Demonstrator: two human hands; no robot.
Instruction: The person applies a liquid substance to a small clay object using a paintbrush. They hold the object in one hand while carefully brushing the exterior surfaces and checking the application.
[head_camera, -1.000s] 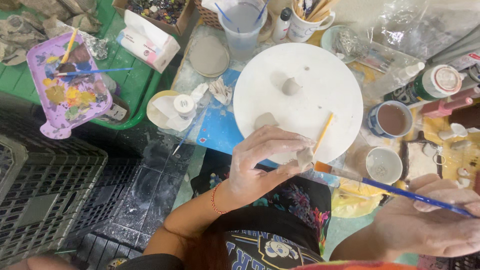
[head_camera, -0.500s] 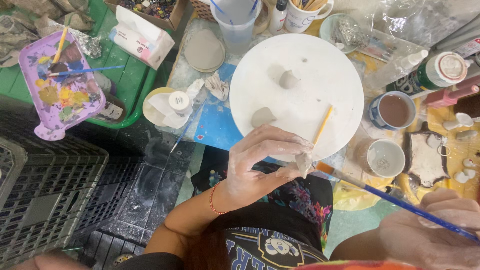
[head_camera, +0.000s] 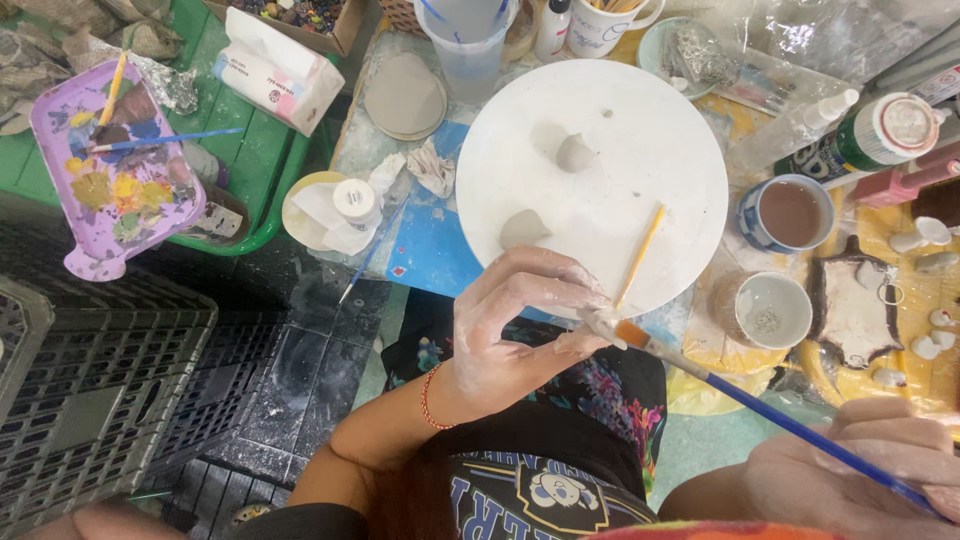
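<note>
White and round, the turntable board (head_camera: 640, 130) takes up the middle of the cluttered desk (head_camera: 425, 255), with two small grey clay lumps (head_camera: 523, 228) resting on it and a thin yellow-handled brush (head_camera: 639, 256) lying across its lower right edge. Left of the desk, a black plastic crate (head_camera: 90, 400) sits on the dark floor, and above it a green tray (head_camera: 255, 150) carries a purple paint palette (head_camera: 110, 180) smeared with yellow, blue and brown, a blue brush laid across it. A box of tissues (head_camera: 280, 72) lies at the tray's upper right. Beside the board on the left lie a flat grey clay disc (head_camera: 405, 95) and a clear plastic cup (head_camera: 468, 45). To the right stand a blue-patterned cup of brown liquid (head_camera: 788, 215), a white cup (head_camera: 772, 310) below it, and a green bottle with a white cap (head_camera: 870, 135).

The left hand (head_camera: 510, 330), dusted with clay and with a red string at the wrist, is closed in a pinch on a small pale clay piece (head_camera: 600, 320), held just off the board's lower edge, above the person's lap. The right hand (head_camera: 850, 470), low at the right corner, is closed around the blue handle of a paintbrush (head_camera: 760, 405), whose orange bristle tip touches the clay piece.
</note>
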